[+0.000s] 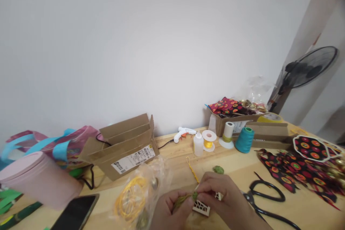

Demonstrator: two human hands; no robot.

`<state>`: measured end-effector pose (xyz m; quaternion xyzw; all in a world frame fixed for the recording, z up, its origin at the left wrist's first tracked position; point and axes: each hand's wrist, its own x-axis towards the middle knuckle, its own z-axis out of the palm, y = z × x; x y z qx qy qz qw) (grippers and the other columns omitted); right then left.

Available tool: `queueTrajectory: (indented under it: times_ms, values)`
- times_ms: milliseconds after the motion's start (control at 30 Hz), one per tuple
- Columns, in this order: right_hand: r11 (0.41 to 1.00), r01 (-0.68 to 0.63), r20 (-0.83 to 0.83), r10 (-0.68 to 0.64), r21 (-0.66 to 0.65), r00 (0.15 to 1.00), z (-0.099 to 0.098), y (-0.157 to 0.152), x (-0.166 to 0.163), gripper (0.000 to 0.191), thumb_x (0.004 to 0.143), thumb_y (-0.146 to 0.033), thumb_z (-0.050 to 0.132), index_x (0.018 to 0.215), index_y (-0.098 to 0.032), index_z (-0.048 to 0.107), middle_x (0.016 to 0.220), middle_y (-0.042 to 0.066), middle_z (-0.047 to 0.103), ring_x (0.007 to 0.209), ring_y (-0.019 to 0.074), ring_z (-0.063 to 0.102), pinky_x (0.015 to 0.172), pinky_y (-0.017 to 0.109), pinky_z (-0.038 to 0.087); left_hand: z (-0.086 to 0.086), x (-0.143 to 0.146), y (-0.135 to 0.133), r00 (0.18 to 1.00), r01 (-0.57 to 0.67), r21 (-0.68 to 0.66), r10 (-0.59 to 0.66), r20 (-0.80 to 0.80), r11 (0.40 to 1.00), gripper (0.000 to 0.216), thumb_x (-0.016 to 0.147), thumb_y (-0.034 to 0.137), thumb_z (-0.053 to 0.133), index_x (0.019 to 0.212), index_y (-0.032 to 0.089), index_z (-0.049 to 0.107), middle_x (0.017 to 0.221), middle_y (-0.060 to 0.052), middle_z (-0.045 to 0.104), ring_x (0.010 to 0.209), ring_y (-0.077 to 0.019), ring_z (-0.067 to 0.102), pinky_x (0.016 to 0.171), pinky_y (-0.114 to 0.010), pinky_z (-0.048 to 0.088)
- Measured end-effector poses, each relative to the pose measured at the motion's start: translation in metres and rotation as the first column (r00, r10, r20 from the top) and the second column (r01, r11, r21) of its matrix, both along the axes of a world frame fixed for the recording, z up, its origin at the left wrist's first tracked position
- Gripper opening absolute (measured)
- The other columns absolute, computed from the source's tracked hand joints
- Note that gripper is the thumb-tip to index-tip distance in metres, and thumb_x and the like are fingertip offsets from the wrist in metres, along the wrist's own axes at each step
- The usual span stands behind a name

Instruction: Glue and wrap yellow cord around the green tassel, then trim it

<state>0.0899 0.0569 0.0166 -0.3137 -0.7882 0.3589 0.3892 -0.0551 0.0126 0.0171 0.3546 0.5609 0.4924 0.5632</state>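
Observation:
At the bottom centre both my hands work together on one small craft piece. My left hand (168, 208) pinches a greenish-yellow tassel (182, 199). My right hand (225, 197) grips a small white lattice ornament (201, 208) joined to that tassel. A yellow cord (192, 170) loops away from the piece across the wooden table (242, 176). A small green bead or tuft (218, 169) lies just beyond my right hand.
Black scissors (265, 196) lie right of my hands, patterned fabric pieces (296, 169) beyond. A plastic bag of yellow cord (134, 196), a phone (75, 212), a pink jar (37, 179) and an open cardboard box (124, 147) sit left. Thread spools (244, 139), a small bottle (198, 144), a glue gun (184, 133) stand behind.

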Motion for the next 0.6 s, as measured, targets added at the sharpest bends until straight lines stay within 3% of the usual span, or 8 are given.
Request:
queueTrajectory:
  times_ms: [167, 400, 600]
  values:
    - [0.996, -0.03, 0.006, 0.029, 0.083, 1.0, -0.005, 0.021, -0.002, 0.014, 0.076, -0.022, 0.053, 0.07, -0.016, 0.064, 0.061, 0.001, 0.056, 0.057, 0.0097, 0.052, 0.053, 0.019, 0.039, 0.003, -0.001, 0.014, 0.993, 0.039, 0.163, -0.02, -0.119, 0.986, 0.027, 0.055, 0.041, 0.067, 0.063, 0.014, 0.068, 0.054, -0.002, 0.064, 0.055, -0.0138, 0.054, 0.053, -0.021, 0.043]
    - [0.986, 0.029, 0.025, -0.033, 0.161, 0.999, -0.022, 0.039, -0.001, 0.014, 0.077, -0.022, 0.052, 0.07, -0.017, 0.063, 0.059, -0.001, 0.054, 0.056, 0.0097, 0.048, 0.052, 0.02, 0.036, -0.018, 0.01, 0.031, 0.975, -0.084, 0.304, 0.141, -0.173, 0.949, 0.017, 0.062, 0.03, 0.064, 0.071, 0.017, 0.066, 0.065, -0.003, 0.069, 0.062, -0.017, 0.061, 0.057, -0.021, 0.048]
    - [0.987, 0.091, 0.003, -0.092, 0.135, 0.996, -0.035, 0.043, -0.008, 0.014, 0.075, -0.022, 0.053, 0.064, -0.017, 0.06, 0.056, -0.003, 0.05, 0.052, 0.009, 0.045, 0.049, 0.019, 0.033, -0.023, 0.002, 0.037, 0.931, 0.022, 0.419, 0.134, -0.339, 0.908, 0.014, 0.064, 0.031, 0.062, 0.07, 0.021, 0.071, 0.07, -0.003, 0.071, 0.068, -0.0192, 0.063, 0.061, -0.02, 0.048]
